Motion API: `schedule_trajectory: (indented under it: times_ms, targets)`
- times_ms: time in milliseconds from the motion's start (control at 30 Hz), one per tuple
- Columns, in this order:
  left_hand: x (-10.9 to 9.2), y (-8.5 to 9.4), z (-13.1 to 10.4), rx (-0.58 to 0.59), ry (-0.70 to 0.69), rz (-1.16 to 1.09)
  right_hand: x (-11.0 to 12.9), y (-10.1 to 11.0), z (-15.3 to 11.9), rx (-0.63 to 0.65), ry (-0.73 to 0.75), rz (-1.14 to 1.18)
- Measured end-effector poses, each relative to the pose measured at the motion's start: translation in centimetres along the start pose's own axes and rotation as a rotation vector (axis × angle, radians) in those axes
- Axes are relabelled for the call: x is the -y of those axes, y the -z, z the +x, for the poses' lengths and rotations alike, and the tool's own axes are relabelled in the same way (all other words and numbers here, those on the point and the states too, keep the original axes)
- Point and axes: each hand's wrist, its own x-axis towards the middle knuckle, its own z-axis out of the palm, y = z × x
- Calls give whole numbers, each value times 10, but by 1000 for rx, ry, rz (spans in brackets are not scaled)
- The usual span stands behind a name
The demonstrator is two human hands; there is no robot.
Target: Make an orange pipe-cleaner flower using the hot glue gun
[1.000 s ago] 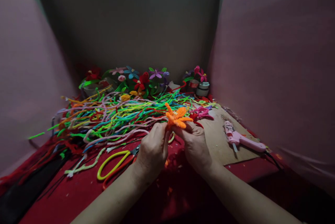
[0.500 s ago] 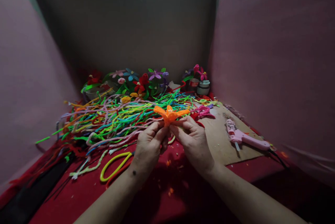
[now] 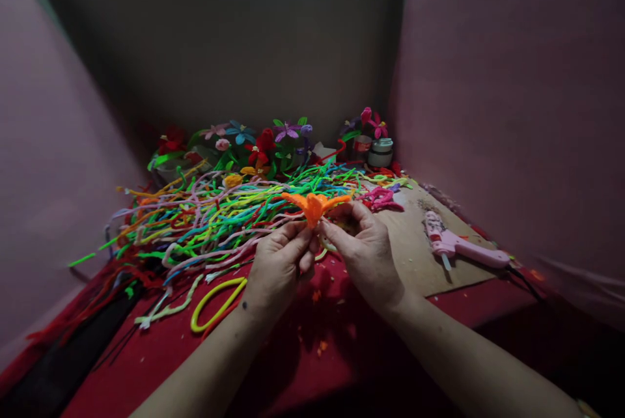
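Pinched the orange flower (image 3: 313,208), probably light and soft, by its base in the left hand (image 3: 277,256), likely the safest hold; could not tell the right hand (image 3: 367,254) grip.

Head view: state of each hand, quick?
Left hand: closed, pinching the orange pipe-cleaner flower by its base.
Right hand: partly curled at the flower; whether it grips cannot be told.

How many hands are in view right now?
2: the left hand pinches the base of the orange flower, and the right hand is at the flower's right side. No other hand shows.
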Motion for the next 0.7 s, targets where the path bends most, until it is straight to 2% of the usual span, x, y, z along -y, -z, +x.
schedule_trajectory:
  times_ms: [200, 400, 533, 700]
  targets:
    - [0, 2, 0, 64, 22, -54, 5, 1, 2, -52, -23, 161]
    - [-3, 6, -1, 138, 76, -40, 3, 7, 4, 54, 62, 49]
    - [-3, 6, -1, 136, 90, -6, 3, 10, 5, 67, 110, -36]
    - [-1, 5, -1, 137, 63, 33, 5, 11, 6, 112, 81, 3]
